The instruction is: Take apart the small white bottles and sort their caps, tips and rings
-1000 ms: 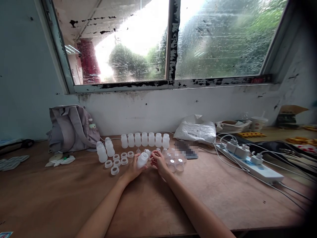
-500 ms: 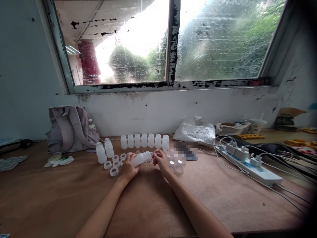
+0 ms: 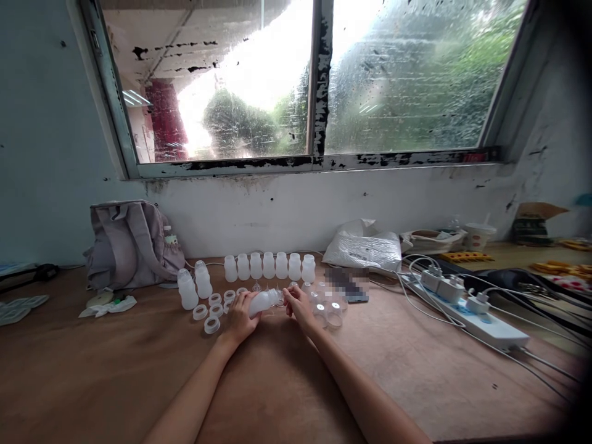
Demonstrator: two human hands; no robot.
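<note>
A frosted white bottle (image 3: 259, 302) lies tilted in my left hand (image 3: 240, 317), its neck pointing right. My right hand (image 3: 298, 303) is at the bottle's neck end, fingers pinched together; what they grip is too small to make out. Behind stands a row of several frosted bottles (image 3: 269, 265). Two more bottles (image 3: 187, 290) stand at the left, one with a clear top piece. White rings (image 3: 211, 325) lie left of my left hand. Clear caps (image 3: 334, 315) sit to the right of my right hand, and small clear teats (image 3: 256, 287) stand behind my hands.
A grey backpack (image 3: 132, 246) leans on the wall at the left, near a white tissue (image 3: 108, 306). At the right are a silvery plastic bag (image 3: 365, 246), a dark blurred flat object (image 3: 356, 293) and a white power strip (image 3: 490, 327) with plugs and cables.
The bottle in my left hand has shifted very slightly and lies a little flatter. My right hand stays by its neck, with its fingers slightly moved. The view has shifted slightly.
</note>
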